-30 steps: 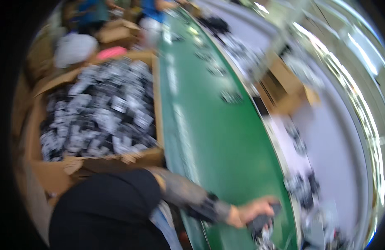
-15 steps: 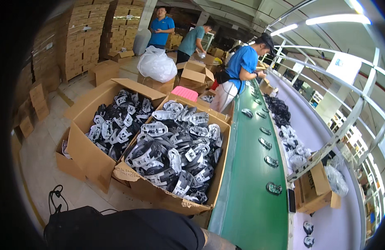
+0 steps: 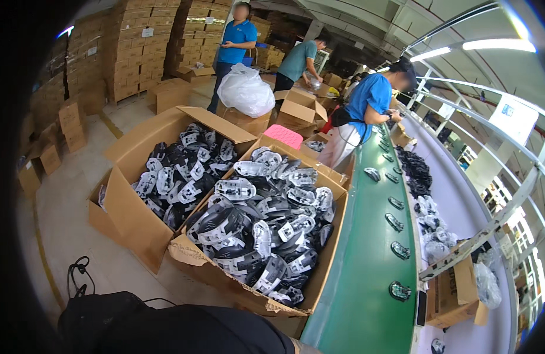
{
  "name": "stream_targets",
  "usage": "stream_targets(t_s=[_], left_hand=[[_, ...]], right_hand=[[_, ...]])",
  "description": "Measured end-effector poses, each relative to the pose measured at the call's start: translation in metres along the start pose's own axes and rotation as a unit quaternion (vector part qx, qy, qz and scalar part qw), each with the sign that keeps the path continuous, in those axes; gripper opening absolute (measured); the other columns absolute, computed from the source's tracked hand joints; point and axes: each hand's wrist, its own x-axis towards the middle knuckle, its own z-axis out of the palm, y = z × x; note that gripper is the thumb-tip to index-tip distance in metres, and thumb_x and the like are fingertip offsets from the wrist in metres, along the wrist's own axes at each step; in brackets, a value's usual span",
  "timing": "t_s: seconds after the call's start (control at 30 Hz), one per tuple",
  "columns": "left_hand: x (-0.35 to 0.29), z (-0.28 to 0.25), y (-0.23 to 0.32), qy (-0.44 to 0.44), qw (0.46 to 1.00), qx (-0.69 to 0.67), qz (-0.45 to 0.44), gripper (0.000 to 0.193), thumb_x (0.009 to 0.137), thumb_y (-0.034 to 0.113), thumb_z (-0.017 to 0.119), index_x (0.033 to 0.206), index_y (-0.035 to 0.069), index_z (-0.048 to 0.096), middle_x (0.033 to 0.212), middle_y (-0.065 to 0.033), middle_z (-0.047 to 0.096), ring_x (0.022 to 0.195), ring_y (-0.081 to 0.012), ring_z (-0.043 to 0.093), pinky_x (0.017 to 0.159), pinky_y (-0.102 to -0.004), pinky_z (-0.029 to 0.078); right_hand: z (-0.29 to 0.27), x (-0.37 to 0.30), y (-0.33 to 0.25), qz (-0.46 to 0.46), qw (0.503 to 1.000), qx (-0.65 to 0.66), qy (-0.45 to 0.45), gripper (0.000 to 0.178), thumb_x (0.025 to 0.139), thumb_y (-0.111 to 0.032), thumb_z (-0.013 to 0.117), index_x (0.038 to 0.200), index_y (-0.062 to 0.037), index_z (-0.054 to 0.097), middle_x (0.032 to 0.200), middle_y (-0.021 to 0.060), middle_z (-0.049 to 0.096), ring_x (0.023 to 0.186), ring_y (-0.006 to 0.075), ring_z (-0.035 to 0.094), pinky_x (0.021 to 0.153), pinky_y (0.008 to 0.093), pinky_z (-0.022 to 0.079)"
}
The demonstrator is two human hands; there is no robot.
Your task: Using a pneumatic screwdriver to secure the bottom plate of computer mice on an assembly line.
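Observation:
Neither of my hands is in view. My dark sleeve (image 3: 184,324) crosses the lower edge, and only a sliver of bare forearm shows beyond it, beside the conveyor. Right behind the sleeve stands an open carton (image 3: 225,276) heaped with black and white plastic shells (image 3: 262,237) that look like computer mouse housings. A second open carton (image 3: 128,221) of similar shells adjoins it on the left. To the right runs a green conveyor belt (image 3: 355,283). Along its right side lies a row of small dark mouse-like parts, the closest one (image 3: 399,291) near the front.
A person in a blue shirt (image 3: 367,97) works at the belt's far end; two others stand farther back. A lilac side table (image 3: 461,206) carries bagged parts and a carton (image 3: 449,295). White metal rails rise at right. Stacked cartons (image 3: 131,53) fill the back left.
The view has swung, so the cartons, belt and people sit farther right and lower. Less of my forearm shows at the lower edge. The shell heaps look unchanged.

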Motion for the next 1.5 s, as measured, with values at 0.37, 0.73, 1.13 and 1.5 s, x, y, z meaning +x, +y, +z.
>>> stream_targets(t_s=[0.37,0.73,1.13,1.5], left_hand=[[-0.024,0.030,-0.025,-0.193,0.965,0.133,0.117,0.018,0.073,0.029,0.063,0.073,0.011,0.066,0.078,-0.0100,0.063,0.073,-0.0287,0.061,0.064,-0.0406,0.049],[-0.050,0.078,-0.093,-0.190,0.937,0.215,0.198,0.017,0.075,0.022,0.060,0.074,0.006,0.065,0.080,-0.0112,0.063,0.074,-0.0291,0.061,0.065,-0.0403,0.049],[-0.030,0.021,-0.002,-0.230,0.955,0.107,0.156,0.022,0.076,0.025,0.065,0.083,0.004,0.063,0.088,-0.0115,0.061,0.083,-0.0272,0.058,0.072,-0.0400,0.044],[-0.036,0.039,-0.011,-0.340,0.916,0.180,0.119,0.025,0.077,0.023,0.062,0.095,0.006,0.063,0.116,-0.0138,0.055,0.114,-0.0292,0.050,0.098,-0.0433,0.039]], right_hand=[[-0.006,0.009,0.015,0.003,1.000,-0.013,0.011,0.051,0.094,-0.035,0.050,0.128,0.0011,0.039,0.093,0.0190,0.054,0.075,0.0250,0.052,0.065,0.0353,0.046],[-0.030,0.012,0.038,0.009,1.000,0.013,0.002,0.051,0.093,-0.034,0.050,0.129,0.0012,0.038,0.094,0.0198,0.054,0.077,0.0257,0.053,0.067,0.0356,0.046],[-0.087,-0.018,0.051,-0.018,0.992,-0.067,0.106,0.051,0.093,-0.033,0.050,0.129,0.0013,0.037,0.096,0.0206,0.054,0.080,0.0266,0.053,0.069,0.0359,0.046],[-0.218,-0.100,0.020,-0.025,0.918,-0.283,0.276,0.052,0.093,-0.032,0.051,0.130,0.0014,0.037,0.098,0.0214,0.054,0.082,0.0273,0.053,0.071,0.0362,0.047]])
